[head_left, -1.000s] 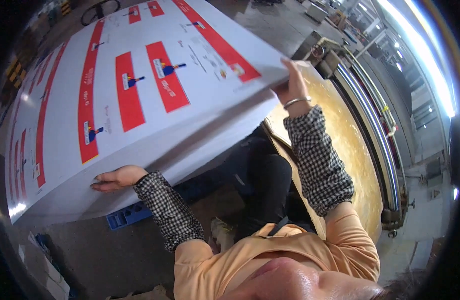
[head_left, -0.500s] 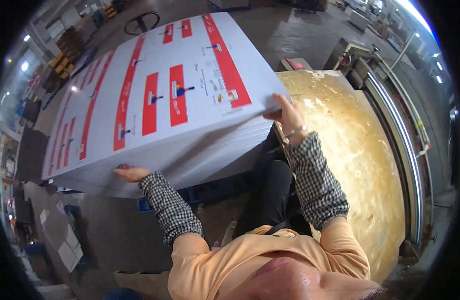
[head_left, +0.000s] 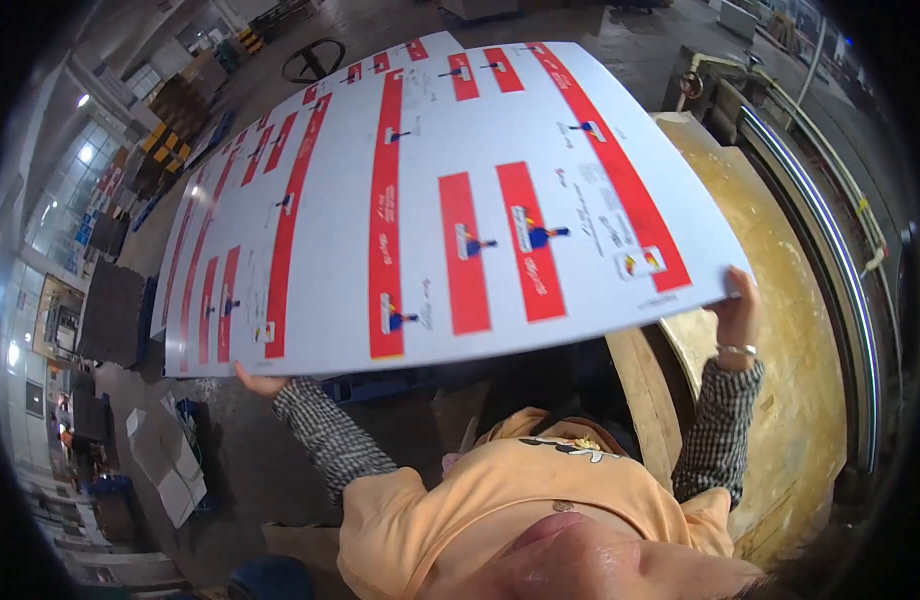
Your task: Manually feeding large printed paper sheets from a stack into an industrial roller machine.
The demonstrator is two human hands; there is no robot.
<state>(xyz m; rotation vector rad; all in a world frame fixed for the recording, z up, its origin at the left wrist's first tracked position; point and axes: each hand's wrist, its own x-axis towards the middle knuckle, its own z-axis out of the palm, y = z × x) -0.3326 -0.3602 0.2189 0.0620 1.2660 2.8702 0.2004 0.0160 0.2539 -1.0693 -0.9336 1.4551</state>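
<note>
A large white printed sheet (head_left: pixel 340 200) with red bars and small blue figures spreads across the middle of the view, its near edge lifted toward me. My right hand (head_left: pixel 738 310) pinches its near right corner, thumb on the upper face. At the near left edge, my left hand (head_left: pixel 260 382) grips the same sheet, its fingers mostly hidden underneath. Behind the sheet's far edge, part of another sheet with matching print (head_left: pixel 420 50) shows. The stack's side is covered by the sheet in hand.
To my right lies a worn, yellowish tabletop (head_left: pixel 795 400), bordered by a long metal rail (head_left: pixel 815 250) and pipes. A wooden board (head_left: pixel 645 395) runs along its near side. Cardboard pieces (head_left: pixel 170 460) lie on the floor at left. A dark handwheel (head_left: pixel 315 62) stands beyond the sheet.
The printed sheet has shifted right, partly over the yellowish tabletop, and its near edge has come up off the stack. My right hand has moved right and nearer with its corner.
</note>
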